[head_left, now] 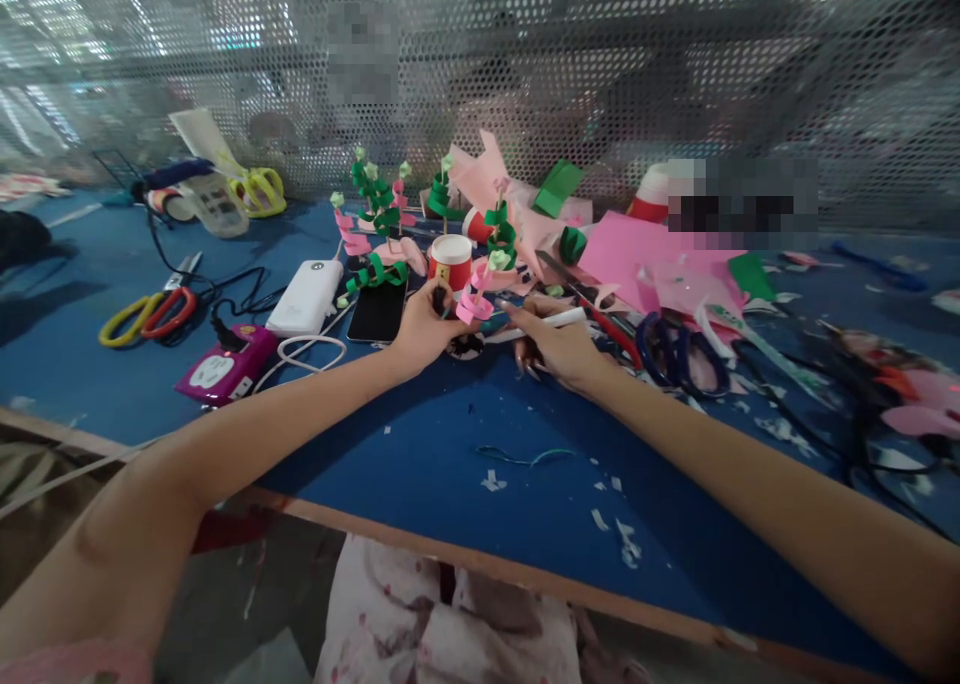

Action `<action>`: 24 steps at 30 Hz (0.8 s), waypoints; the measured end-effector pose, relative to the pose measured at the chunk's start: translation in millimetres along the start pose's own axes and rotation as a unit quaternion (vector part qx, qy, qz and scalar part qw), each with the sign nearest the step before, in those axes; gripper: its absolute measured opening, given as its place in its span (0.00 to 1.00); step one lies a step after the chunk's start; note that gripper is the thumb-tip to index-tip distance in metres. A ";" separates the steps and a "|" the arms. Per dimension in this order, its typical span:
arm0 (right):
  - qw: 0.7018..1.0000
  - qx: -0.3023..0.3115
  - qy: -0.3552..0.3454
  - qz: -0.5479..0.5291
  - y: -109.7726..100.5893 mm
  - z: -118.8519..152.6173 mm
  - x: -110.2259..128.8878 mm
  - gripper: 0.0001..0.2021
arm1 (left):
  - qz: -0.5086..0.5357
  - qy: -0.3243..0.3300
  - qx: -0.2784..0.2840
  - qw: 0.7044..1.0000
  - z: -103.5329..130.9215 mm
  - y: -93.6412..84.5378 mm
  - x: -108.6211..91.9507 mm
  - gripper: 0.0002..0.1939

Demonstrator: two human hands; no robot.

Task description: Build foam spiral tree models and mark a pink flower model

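My right hand (559, 344) is closed around a white marker (566, 318), whose tip end points left. My left hand (421, 329) is closed, with a small dark thing (441, 300) at its fingertips that I cannot make out. Between the hands, low on the table, lies a small round black-and-white piece (466, 345). Just beyond it stands a pink paper spiral (474, 306) topped with a pale green paper bud (498, 260). Behind my left fingertips is a red and white paper cup (451, 254).
Several green and pink paper spirals (379, 209) stand behind a black phone (377, 312). Leftward are a white power bank (306, 297), a purple socket adapter (225, 366) and scissors (156, 309). To the right lie pink paper (622, 264), blue-handled scissors (679, 354) and paper scraps. A perforated metal screen (285, 94) rises behind.
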State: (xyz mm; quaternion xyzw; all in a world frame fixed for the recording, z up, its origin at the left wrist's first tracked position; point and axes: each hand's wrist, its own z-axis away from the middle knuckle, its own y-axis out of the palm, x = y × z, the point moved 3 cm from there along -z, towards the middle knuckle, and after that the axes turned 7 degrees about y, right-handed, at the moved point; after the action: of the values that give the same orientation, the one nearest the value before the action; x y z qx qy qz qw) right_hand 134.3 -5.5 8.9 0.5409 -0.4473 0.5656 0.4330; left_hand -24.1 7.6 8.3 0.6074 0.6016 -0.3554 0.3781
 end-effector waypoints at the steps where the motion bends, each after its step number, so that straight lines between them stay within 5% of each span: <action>1: 1.000 -0.001 0.000 0.000 -0.1 0.1 -0.2 0.22 | 0.007 -0.003 0.000 1.000 0.0 0.3 0.0 0.27; 24: 1.000 -0.016 -0.001 0.006 -1.9 -1.5 -1.5 0.20 | 0.028 -0.022 -0.005 0.999 1.8 1.2 0.2 0.28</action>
State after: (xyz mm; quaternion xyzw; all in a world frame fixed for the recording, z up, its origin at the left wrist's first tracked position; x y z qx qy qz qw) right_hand 135.9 -3.6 7.4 0.5318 -0.4594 0.5608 0.4379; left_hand -22.9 6.2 7.3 0.6142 0.5779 -0.3549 0.4036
